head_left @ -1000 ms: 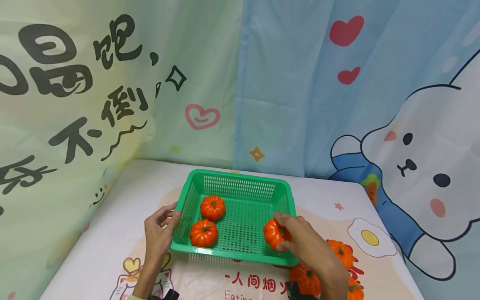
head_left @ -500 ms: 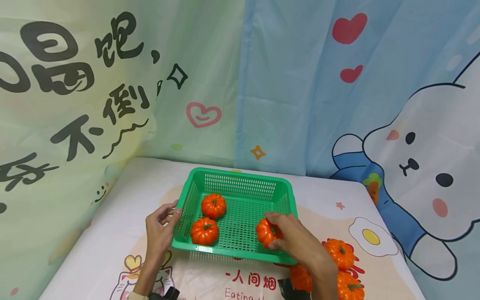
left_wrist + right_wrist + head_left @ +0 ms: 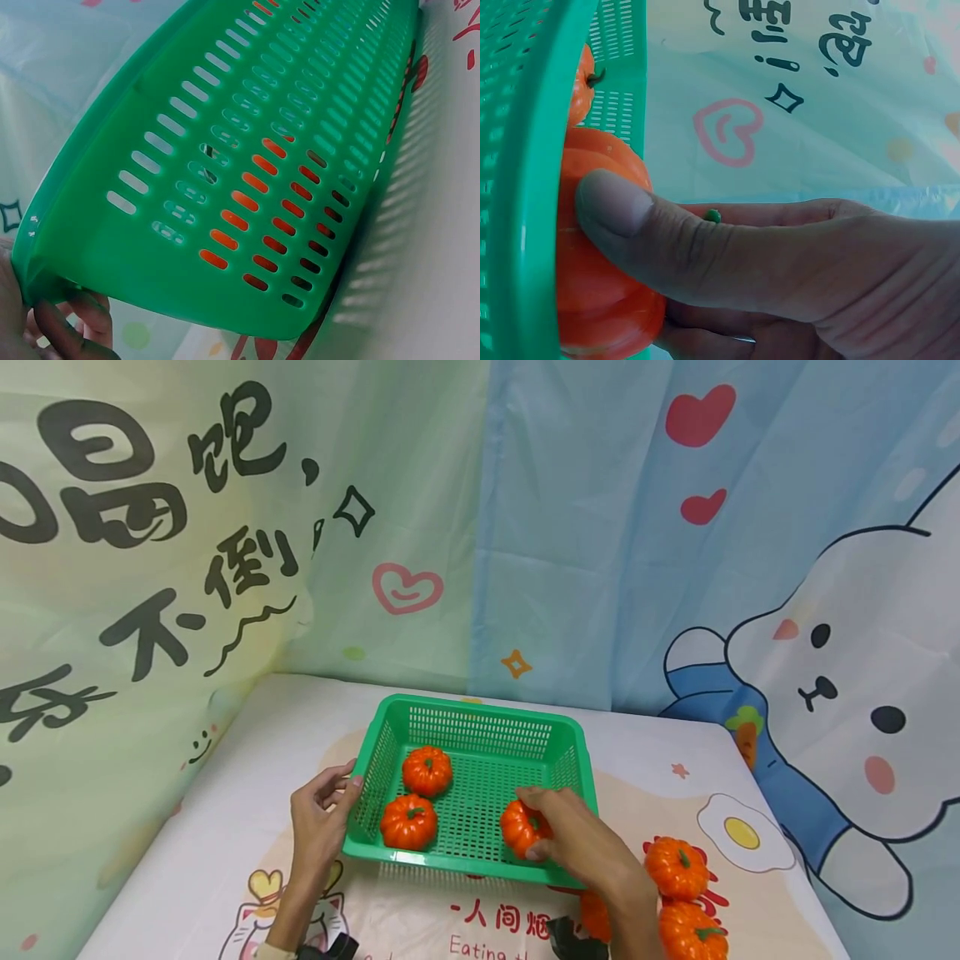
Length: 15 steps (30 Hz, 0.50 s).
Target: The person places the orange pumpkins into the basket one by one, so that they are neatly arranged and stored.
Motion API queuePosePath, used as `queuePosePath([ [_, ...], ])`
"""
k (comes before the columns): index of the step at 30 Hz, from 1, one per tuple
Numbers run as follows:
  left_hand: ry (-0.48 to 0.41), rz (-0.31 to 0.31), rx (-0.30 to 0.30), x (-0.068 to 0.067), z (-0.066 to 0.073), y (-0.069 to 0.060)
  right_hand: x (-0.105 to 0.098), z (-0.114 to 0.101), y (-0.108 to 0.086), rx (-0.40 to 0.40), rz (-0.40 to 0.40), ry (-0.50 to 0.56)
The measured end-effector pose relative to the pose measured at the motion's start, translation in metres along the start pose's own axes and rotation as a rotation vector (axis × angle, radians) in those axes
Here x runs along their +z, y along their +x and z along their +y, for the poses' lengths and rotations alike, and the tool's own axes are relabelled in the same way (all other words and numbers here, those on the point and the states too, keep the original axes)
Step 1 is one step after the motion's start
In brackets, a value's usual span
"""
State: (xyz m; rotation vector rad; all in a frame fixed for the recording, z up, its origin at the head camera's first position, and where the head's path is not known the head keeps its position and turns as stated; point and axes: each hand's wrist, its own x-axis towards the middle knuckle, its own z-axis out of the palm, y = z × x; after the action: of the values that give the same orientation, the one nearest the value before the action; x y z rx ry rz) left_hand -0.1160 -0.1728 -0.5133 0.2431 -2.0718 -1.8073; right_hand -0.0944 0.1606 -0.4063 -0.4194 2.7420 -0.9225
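A: where's the glossy orange ribbed pumpkin [image 3: 519, 829]?
B: four o'clock inside the rectangular green plastic basket [image 3: 480, 727], right hand [image 3: 568, 833] clamped round it. left hand [image 3: 322, 810] grips the basket's edge at nine.
A: anything in the way?
B: two matching pumpkins [image 3: 427, 772] inside, eight to ten-ish. three loose pumpkins [image 3: 677, 868] outside around four, right forearm [image 3: 632, 906] partly hiding one.

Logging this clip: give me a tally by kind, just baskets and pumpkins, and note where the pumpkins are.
Green basket: 1
Orange pumpkins: 6 (2 resting in the basket, 1 held pumpkin in the right grip, 3 outside the basket, one of these partly hidden)
Total: 7
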Motion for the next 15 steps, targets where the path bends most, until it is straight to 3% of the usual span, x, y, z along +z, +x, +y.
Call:
queuePosePath([
  [15, -0.008, 0.011, -0.009, 0.000, -0.001, 0.001, 0.012, -0.001, 0.007, -0.042, -0.019, 0.010],
])
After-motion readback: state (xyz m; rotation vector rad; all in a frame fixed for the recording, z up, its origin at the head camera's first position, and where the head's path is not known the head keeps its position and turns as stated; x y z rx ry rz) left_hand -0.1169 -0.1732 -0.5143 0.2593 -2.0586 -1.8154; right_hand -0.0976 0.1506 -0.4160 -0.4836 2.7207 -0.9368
